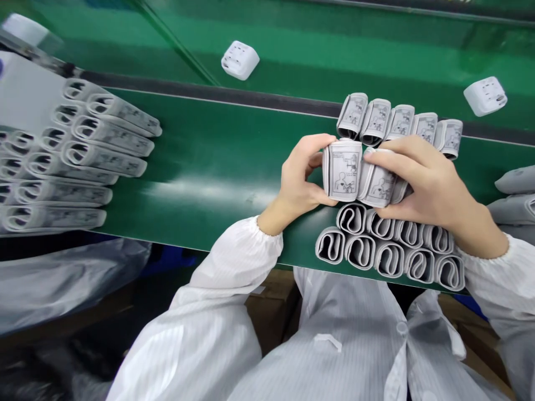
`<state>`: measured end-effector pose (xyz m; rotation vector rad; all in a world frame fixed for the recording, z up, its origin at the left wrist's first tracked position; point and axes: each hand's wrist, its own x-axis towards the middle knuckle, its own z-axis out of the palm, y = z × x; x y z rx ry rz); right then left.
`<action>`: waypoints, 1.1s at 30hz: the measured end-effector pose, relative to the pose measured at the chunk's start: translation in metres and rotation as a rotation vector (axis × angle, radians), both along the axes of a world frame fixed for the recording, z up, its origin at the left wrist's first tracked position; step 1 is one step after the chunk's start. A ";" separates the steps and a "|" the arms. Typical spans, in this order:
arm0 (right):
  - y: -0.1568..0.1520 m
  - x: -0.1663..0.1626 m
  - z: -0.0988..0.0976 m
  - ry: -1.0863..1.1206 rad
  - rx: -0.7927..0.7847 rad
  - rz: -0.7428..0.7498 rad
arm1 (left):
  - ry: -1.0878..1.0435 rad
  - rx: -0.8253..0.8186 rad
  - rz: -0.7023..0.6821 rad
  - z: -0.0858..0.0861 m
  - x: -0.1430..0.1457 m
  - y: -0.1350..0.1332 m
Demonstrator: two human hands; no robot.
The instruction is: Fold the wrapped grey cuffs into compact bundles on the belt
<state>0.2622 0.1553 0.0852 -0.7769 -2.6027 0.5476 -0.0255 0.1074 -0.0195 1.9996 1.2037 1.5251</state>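
My left hand [298,175] grips a rolled grey blood-pressure cuff [343,170] by its sides, with the printed diagram facing up. My right hand [426,178] lies over a second rolled cuff [377,179], its fingers pressing the cuff's top; part of this cuff is hidden under the fingers. The two cuffs touch side by side. Just beyond them, a row of rolled cuffs [399,125] stands against the belt's far edge. Below my hands, several more rolled cuffs [388,245] lie in two rows with their spiral ends showing.
A green conveyor belt [217,150] runs under everything, with a dark rail [267,100] beyond it. Several rolled cuffs [71,156] are stacked at the left. Small white boxy units [239,60] sit on a farther green belt. A plastic bag [62,284] and cardboard [271,306] lie below.
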 end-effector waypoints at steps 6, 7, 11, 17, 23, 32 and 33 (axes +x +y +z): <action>-0.001 0.000 -0.002 0.022 0.010 -0.013 | 0.057 -0.015 0.008 0.001 -0.003 -0.003; -0.001 0.000 -0.002 0.022 0.008 -0.018 | 0.061 -0.021 0.012 0.001 -0.004 -0.003; -0.001 0.000 -0.003 0.013 0.004 -0.029 | 0.049 -0.022 0.017 -0.002 -0.003 -0.002; -0.003 0.001 -0.003 0.045 0.024 -0.017 | 0.049 -0.067 0.037 -0.003 -0.003 -0.002; -0.004 0.001 -0.002 0.049 0.035 -0.019 | 0.026 -0.074 0.030 -0.003 -0.002 -0.003; -0.004 0.002 -0.004 0.043 0.039 -0.029 | 0.021 -0.106 0.048 -0.005 -0.002 -0.002; -0.004 0.001 -0.005 0.048 0.047 -0.031 | 0.021 -0.088 0.042 -0.007 -0.002 -0.003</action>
